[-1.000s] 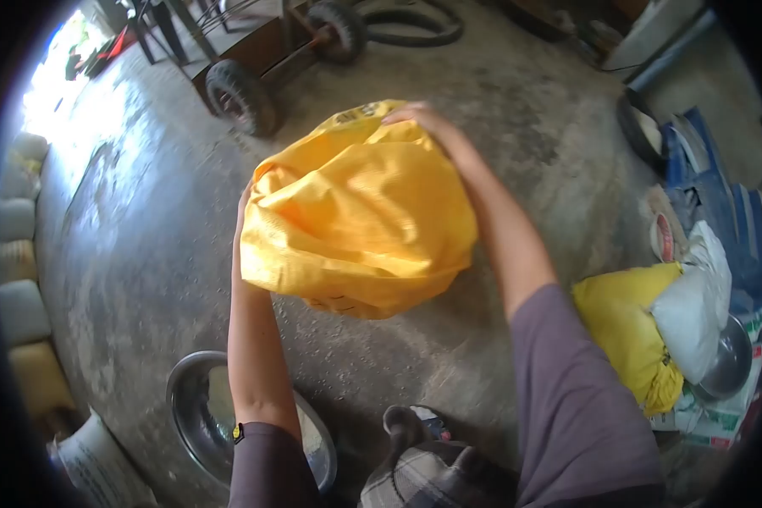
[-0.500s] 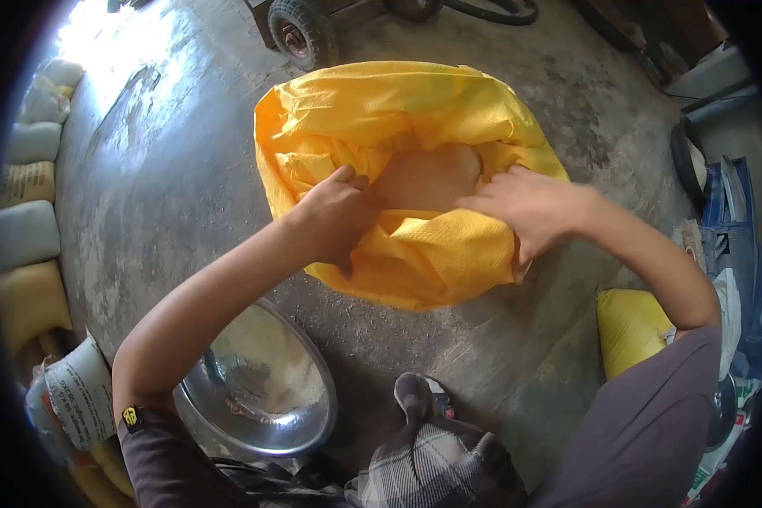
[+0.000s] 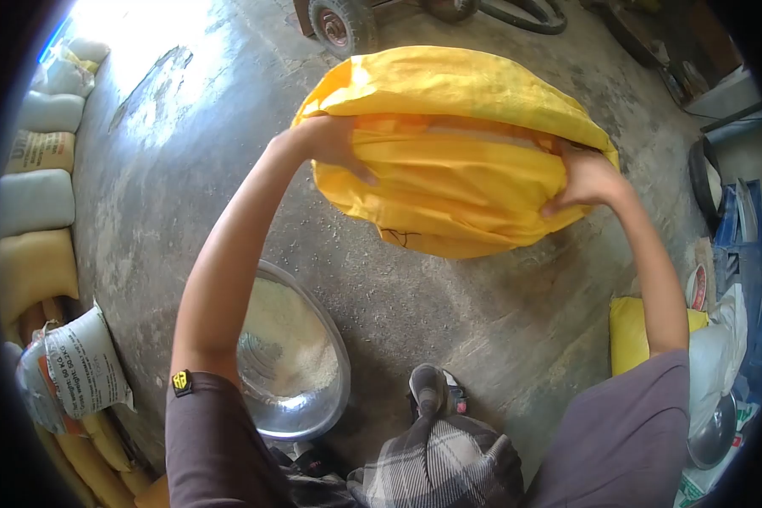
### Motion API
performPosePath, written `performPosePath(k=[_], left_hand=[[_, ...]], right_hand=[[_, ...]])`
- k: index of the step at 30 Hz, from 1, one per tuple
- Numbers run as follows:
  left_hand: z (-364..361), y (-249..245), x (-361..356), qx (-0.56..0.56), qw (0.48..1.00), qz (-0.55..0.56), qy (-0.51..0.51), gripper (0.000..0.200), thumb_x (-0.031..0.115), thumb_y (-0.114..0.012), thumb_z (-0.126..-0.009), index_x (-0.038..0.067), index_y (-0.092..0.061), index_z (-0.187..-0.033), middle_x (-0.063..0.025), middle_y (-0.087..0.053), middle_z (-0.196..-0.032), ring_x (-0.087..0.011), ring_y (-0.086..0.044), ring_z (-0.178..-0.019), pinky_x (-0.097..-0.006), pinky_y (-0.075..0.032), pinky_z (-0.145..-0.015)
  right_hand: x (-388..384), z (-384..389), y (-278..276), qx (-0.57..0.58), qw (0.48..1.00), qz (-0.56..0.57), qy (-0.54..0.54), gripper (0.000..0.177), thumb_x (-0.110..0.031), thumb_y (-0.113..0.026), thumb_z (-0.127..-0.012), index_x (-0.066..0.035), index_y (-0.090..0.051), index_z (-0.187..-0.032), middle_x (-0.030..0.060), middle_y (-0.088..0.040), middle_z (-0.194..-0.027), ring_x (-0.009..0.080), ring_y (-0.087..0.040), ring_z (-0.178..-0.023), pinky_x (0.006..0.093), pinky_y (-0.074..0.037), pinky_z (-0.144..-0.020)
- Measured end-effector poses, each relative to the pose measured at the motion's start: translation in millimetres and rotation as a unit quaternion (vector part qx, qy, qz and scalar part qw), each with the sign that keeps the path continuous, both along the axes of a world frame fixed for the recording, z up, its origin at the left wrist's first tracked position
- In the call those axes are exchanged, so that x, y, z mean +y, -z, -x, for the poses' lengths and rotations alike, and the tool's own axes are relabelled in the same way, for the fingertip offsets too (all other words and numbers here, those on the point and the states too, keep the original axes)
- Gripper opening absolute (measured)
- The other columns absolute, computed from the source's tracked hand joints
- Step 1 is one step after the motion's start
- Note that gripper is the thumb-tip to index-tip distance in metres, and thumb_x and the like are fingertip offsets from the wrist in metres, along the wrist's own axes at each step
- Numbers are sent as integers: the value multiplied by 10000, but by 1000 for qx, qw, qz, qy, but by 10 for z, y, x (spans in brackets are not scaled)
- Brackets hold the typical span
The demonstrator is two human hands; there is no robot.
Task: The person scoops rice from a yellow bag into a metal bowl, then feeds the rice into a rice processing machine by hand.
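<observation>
A large yellow woven sack (image 3: 466, 190) stands on the concrete floor in front of me, its mouth nearly folded together into a long slit. At the sack's left end is my left hand (image 3: 332, 142), thumb lying on the near side and the other fingers partly hidden at the rim. My right hand (image 3: 591, 176) grips the right end of the mouth, with some fingertips out of sight in the fold. What lies inside the sack is mostly covered. Below my left forearm, a shiny metal basin (image 3: 300, 416) holds pale, grain-like material.
Filled sacks (image 3: 41, 203) line the left wall, and a white printed sack (image 3: 89, 360) lies nearer. A wheeled cart's tyre (image 3: 340, 27) is beyond the yellow sack. On the right are a smaller yellow bag (image 3: 631, 330) and a metal bowl (image 3: 714, 436).
Both hands have moved farther apart, to the sack's two ends. Its wide mouth has narrowed to a slit, hiding the pale contents. The view has shifted slightly.
</observation>
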State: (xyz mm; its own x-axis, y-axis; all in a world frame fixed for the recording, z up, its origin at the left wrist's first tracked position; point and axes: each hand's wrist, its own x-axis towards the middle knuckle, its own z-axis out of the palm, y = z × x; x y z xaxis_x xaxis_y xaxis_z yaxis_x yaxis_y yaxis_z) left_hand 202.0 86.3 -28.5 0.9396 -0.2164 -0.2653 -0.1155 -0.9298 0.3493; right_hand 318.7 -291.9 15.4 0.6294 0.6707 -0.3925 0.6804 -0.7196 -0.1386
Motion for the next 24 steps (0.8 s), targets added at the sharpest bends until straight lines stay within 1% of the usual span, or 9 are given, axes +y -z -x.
performPosePath(k=[3, 4, 7, 9, 11, 15, 17, 23, 24], left_hand=[[16, -478, -78, 195, 961, 179, -84, 989, 609, -719, -673, 71, -326, -1405, -185, -493, -1306, -311, -476, -1205, -389, -385, -1022], [50, -515, -135, 77, 992, 86, -53, 967, 688, -611, -718, 61, -336, -1400, -204, -542, -1227, -319, -530, -1139, -387, -422, -977], [-7, -794, -696, 103, 974, -163, -120, 891, 642, -636, -734, 43, -406, -1352, -211, -610, -1076, -333, -600, -1007, -406, -457, -912], [179, -400, -1040, -260, 965, 34, 29, 754, 599, -672, -727, 23, -541, -1196, -188, -650, -871, -327, -642, -861, -432, -490, -809], [272, -391, -1418, -24, 998, 56, 1, 682, 553, -710, -710, 18, -582, -1114, -174, -653, -774, -332, -653, -787, -435, -505, -746], [501, -42, -1599, 121, 986, 91, 66, 771, 584, -710, -693, 23, -544, -1194, -204, -645, -852, -356, -642, -838, -427, -510, -753], [590, -17, -1562, 173, 974, 123, 81, 806, 602, -704, -693, 23, -528, -1224, -224, -638, -907, -370, -634, -871, -427, -506, -775], [-84, -92, -1141, -17, 941, 325, -90, 772, 658, -297, -907, -3, -503, -1248, -289, -573, -1142, -361, -562, -1075, -398, -412, -960], [-179, -215, -1055, 74, 961, 212, -160, 814, 678, -318, -888, 18, -400, -1359, -280, -471, -1306, -357, -458, -1224, -383, -336, -1043]], right_hand=[[-78, 43, -257, 64, 995, -26, -74, 954, -498, -785, -608, -6, -408, -1333, 217, -583, -1170, 306, -585, -1055, 341, -448, -906], [13, 19, -389, 66, 994, -23, -79, 954, -498, -785, -608, -6, -408, -1333, 217, -583, -1170, 306, -585, -1055, 341, -448, -906], [716, 32, -807, 108, 993, 15, -53, 543, -461, -563, -883, 38, -619, -1089, 160, -638, -920, 218, -612, -829, 326, -481, -769], [1099, -59, -616, 122, 992, -33, -20, 448, -390, -533, -920, 4, -603, -1121, 157, -625, -1007, 205, -576, -917, 295, -462, -818], [1364, -339, -337, 118, 992, 1, -53, 534, -470, -504, -917, -33, -555, -1219, 148, -577, -1221, 235, -562, -1057, 333, -414, -944], [1655, -741, -151, -83, 986, -126, -73, 743, -566, -481, -894, -98, -295, -1440, 206, -513, -1303, 290, -533, -1150, 351, -383, -992], [1734, -976, -231, 73, 979, -174, -77, 737, -643, -417, -884, -65, -452, -1341, 150, -478, -1355, 264, -433, -1255, 327, -318, -1045], [1751, -417, -349, -19, 991, -106, -78, 767, -576, -492, -884, -87, -291, -1440, 238, -485, -1322, 305, -506, -1193, 335, -381, -997], [1692, -329, -352, 24, 995, -76, -61, 818, -591, -532, -845, -87, -288, -1442, 233, -465, -1342, 311, -494, -1205, 333, -383, -997]])
